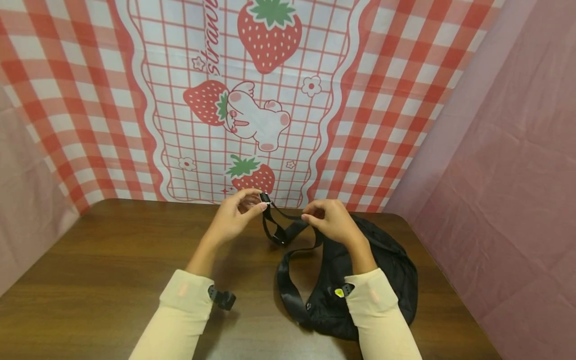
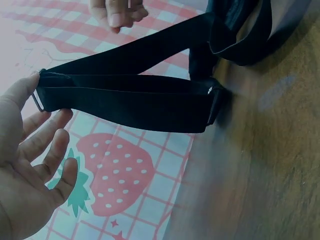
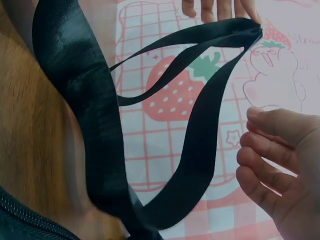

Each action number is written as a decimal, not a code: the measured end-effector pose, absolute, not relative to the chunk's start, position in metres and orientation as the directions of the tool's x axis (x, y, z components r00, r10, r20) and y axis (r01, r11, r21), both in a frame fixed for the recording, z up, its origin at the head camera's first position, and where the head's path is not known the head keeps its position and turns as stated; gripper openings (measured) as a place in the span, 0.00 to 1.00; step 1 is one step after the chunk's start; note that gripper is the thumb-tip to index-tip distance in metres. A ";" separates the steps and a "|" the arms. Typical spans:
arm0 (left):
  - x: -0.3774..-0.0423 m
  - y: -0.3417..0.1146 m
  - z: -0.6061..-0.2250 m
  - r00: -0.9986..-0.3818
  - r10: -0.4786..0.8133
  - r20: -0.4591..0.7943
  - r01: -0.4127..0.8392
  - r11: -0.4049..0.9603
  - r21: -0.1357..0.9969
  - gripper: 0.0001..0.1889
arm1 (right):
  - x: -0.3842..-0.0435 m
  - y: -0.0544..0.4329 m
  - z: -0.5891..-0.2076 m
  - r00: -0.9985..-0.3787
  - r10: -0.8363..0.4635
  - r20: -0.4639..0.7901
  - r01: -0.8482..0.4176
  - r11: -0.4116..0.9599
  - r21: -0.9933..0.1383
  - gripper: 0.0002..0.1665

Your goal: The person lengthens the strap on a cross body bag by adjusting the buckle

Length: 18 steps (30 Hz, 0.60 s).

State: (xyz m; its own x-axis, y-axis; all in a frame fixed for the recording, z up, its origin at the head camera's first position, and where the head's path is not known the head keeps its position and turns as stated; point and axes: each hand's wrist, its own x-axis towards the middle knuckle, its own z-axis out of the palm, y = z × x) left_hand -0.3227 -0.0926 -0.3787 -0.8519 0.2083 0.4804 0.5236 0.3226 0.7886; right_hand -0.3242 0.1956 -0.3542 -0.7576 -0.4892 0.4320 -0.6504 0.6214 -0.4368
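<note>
A black bag lies on the right half of the table, its webbing strap looping out to the left. Between thumb and fingertips, my left hand pinches the strap's slider buckle, raised above the table. From there the doubled strap runs down to a second fitting. My right hand hovers above the bag near the strap. In the right wrist view its fingers are loosely bent, with nothing between them and the strap apart from them.
The brown wooden table ends at a strawberry-print cloth hung behind it. Pink cloth hangs along the right side. A zipper on the bag shows in the right wrist view. Each wrist wears a dark band.
</note>
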 end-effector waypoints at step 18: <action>-0.319 -0.074 -0.384 -0.794 0.399 0.459 0.585 0.293 0.756 0.23 | -0.316 0.174 -0.347 -0.713 -0.539 0.448 -0.699 0.507 -0.504 0.23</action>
State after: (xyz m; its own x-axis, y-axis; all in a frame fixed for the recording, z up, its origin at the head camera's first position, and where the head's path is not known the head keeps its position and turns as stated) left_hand -0.3185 -0.0744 -0.3841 -0.7937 0.3986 0.4595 0.5850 0.2932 0.7562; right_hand -0.3155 0.1741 -0.3474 -0.7133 -0.5392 0.4478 -0.6994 0.5069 -0.5039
